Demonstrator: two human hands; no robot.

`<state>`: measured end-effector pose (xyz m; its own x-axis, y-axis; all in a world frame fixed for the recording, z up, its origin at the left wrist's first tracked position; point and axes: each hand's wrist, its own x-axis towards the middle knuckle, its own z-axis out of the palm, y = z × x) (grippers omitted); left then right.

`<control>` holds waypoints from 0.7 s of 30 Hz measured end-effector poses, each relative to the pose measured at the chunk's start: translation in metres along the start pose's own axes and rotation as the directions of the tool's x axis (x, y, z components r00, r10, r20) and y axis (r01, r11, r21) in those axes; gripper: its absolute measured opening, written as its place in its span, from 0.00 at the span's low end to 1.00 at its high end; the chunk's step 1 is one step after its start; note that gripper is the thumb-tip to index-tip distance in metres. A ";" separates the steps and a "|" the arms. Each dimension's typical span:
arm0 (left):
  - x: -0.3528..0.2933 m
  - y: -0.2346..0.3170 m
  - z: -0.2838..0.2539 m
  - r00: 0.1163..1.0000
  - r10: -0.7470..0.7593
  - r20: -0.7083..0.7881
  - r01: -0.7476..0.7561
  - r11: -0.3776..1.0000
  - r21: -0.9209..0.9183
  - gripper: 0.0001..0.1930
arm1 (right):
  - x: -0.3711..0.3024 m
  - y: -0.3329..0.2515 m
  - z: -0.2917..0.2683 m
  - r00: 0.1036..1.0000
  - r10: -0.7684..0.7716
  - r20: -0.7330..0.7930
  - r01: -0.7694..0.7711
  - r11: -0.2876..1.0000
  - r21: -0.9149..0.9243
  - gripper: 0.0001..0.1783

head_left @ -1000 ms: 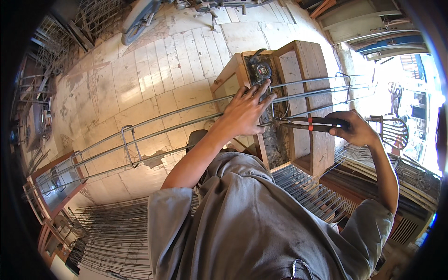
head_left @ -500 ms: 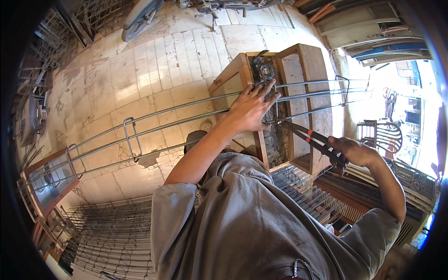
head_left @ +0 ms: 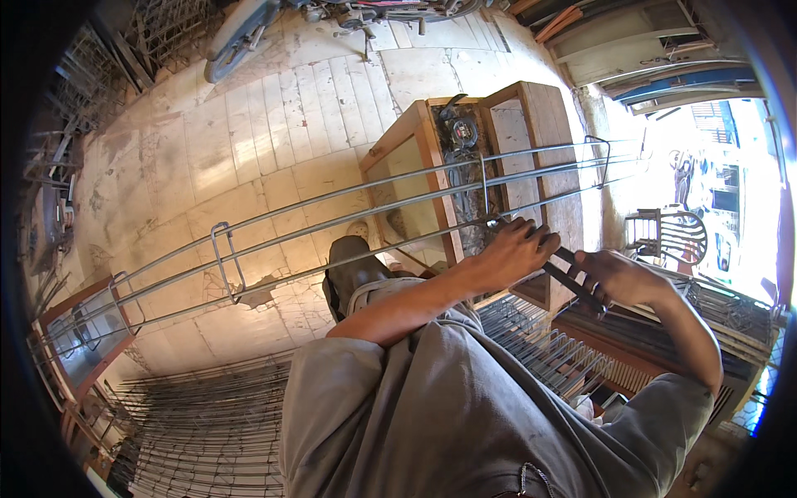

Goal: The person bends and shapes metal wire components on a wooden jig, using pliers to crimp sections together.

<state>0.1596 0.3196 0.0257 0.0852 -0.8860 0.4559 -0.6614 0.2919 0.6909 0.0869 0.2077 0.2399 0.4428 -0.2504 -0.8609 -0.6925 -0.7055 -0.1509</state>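
Note:
Both my hands are on long-handled pincers (head_left: 571,286) with black grips. My right hand (head_left: 621,278) is wrapped round the handle ends. Closer to the head of the tool, my left hand (head_left: 513,251) closes over it and hides much of it. The pincers' head meets the near rod of a long steel rebar cage (head_left: 332,220), beside a rectangular stirrup (head_left: 484,187). Whether there is tie wire in the jaws, I cannot make out. Other stirrups sit farther along the rods to the left and right.
Wooden box frames (head_left: 554,124) support the cage, with a tape measure (head_left: 462,131) between them. A framed glass piece (head_left: 87,328) is under its left end. Stacked steel mesh (head_left: 207,423) lies lower left; a chair (head_left: 668,232) stands right, a motorcycle wheel (head_left: 241,37) at the top.
My left hand has left the rods and stirrup, moving down and right onto the pincers. My right hand remains on the handles, which look closer together.

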 end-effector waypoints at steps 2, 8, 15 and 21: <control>-0.002 0.000 0.006 0.995 0.009 -0.097 -0.007 1.000 0.028 0.30 | -0.009 -0.012 0.008 0.973 0.072 -0.221 -0.149 0.924 -0.353 0.34; -0.003 -0.002 0.000 0.989 -0.041 -0.142 0.033 0.998 -0.059 0.31 | -0.033 -0.027 0.059 0.815 -0.449 -0.367 -0.262 0.278 -0.924 0.50; -0.010 0.007 -0.003 0.961 -0.064 -0.267 0.029 0.991 -0.134 0.37 | -0.019 -0.032 0.046 0.802 -0.438 -0.407 -0.145 0.518 -0.843 0.34; -0.003 0.017 -0.002 0.900 -0.054 -0.433 0.021 0.996 -0.082 0.39 | -0.017 -0.067 -0.010 0.939 -0.120 -0.323 -0.014 0.923 -0.384 0.20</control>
<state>0.1495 0.3282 0.0374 0.4353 -0.6570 0.6155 -0.5961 0.3020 0.7439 0.1317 0.2525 0.2697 0.6828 -0.3645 -0.6332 -0.4269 -0.9024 0.0591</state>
